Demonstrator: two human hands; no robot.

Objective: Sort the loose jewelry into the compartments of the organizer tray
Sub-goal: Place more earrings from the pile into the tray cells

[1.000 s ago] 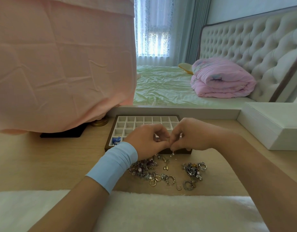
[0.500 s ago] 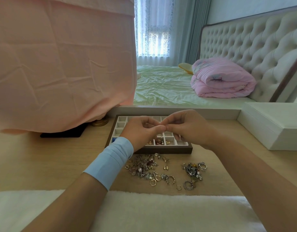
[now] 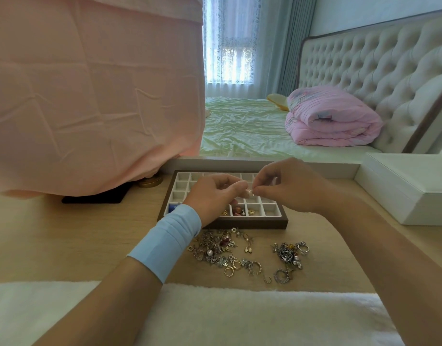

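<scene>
Pinching a pale piece, left hand and right hand hover over the sparsely filled tray.

The person is wearing a wide, light blue wristband on the left wrist, just behind the left hand. It is looking like smooth stretch cloth, with faint folds crossing it. The right hand and both forearms are showing bare.
</scene>
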